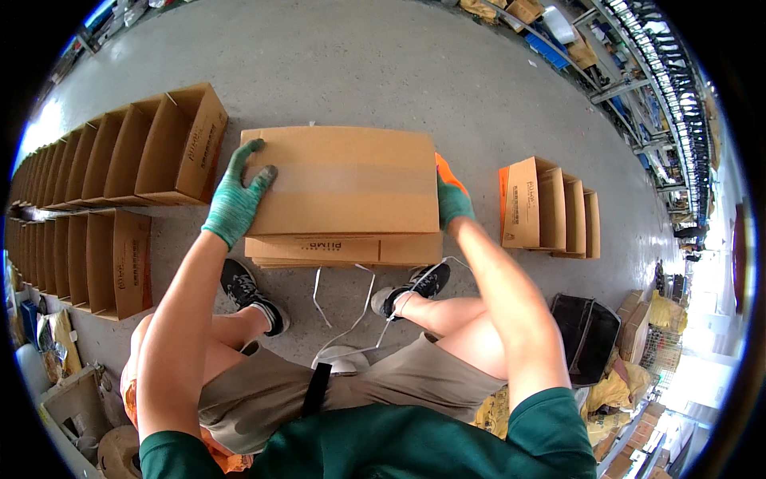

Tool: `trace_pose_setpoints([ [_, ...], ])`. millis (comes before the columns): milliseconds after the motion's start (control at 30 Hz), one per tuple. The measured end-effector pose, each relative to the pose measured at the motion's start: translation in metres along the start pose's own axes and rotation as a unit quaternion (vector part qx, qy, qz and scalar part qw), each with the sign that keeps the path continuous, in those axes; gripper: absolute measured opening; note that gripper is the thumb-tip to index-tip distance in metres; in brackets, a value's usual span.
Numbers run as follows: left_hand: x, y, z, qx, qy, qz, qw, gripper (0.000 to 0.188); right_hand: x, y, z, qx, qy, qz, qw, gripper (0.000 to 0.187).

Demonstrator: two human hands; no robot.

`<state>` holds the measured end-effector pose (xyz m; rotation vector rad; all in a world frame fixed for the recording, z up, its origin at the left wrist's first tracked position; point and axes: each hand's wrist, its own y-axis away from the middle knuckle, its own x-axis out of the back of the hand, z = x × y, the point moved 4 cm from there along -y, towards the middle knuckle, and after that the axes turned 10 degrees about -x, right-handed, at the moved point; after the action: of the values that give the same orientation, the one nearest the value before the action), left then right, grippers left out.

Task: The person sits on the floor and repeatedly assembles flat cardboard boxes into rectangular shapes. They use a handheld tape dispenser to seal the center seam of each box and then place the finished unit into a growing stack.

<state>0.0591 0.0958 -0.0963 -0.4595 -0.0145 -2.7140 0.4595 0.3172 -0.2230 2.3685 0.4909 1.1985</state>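
The flat-folded cardboard box (339, 180), sealed along its middle with a strip of clear tape, sits at the centre of the view, resting on a low stack of flattened cartons (343, 249) on the concrete floor (383, 72). It looks light and fairly stiff, though a wide panel like this would likely bow or crease if lifted by 1 corner; the 2 short edges look like the best places to take hold, and the taped strip is probably slick.

The left hand (237, 199), in a green knit glove, lies at the box's 9 o'clock edge, fingers spread and curled over its top corner, pressing on it. The right hand (452, 195), in a green glove with orange fingertips, clasps the 3 o'clock edge, fingers wrapped round the side. So the box lies between the 2 hands, touching both.

At 6 o'clock from the stack, white strapping bands (351, 319) lie loose on the floor between the person's black shoes (249, 294). At 9 o'clock, 2 rows of opened boxes (120, 160) stand side by side; at 3 o'clock stands a shorter row of boxes (550, 209). A black crate (586, 335) sits at 4 o'clock.
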Motion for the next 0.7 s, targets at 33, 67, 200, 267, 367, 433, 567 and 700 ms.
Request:
trace_pose_setpoints([
  [33, 0.01, 0.002, -0.003, 0.01, -0.011, 0.013, 1.0, 0.052, -0.026, 0.003, -0.008, -0.051, -0.155, -0.032, 0.986, 0.046],
  [67, 0.013, 0.005, 0.005, 0.057, 0.024, 0.02, 0.998, 0.053, -0.043, 0.008, -0.012, -0.102, -0.309, -0.04, 0.945, 0.05],
  [200, -0.003, -0.002, 0.014, 0.018, 0.001, 0.013, 1.0, 0.054, -0.048, -0.012, 0.046, -0.032, -0.441, 0.055, 0.895, 0.044],
  [267, -0.002, 0.0, 0.011, 0.018, 0.038, 0.007, 0.999, 0.056, -0.019, -0.01, 0.024, 0.005, -0.219, 0.149, 0.964, 0.039],
  [367, 0.023, 0.011, -0.001, 0.007, -0.036, 0.043, 0.998, 0.059, 0.038, 0.067, -0.124, 0.04, 0.0, 0.257, 0.965, 0.032],
  [433, 0.011, 0.007, 0.002, 0.011, 0.005, 0.031, 0.999, 0.06, 0.037, 0.1, -0.174, 0.232, -0.145, 0.293, 0.916, 0.03],
  [567, 0.005, 0.004, 0.0, -0.009, -0.033, 0.013, 0.999, 0.063, -0.077, 0.154, -0.281, 0.402, 0.009, 0.23, 0.886, 0.044],
  [700, 0.008, 0.008, 0.0, -0.039, -0.046, 0.036, 0.998, 0.064, -0.112, 0.164, -0.292, 0.433, 0.172, 0.236, 0.853, 0.048],
])
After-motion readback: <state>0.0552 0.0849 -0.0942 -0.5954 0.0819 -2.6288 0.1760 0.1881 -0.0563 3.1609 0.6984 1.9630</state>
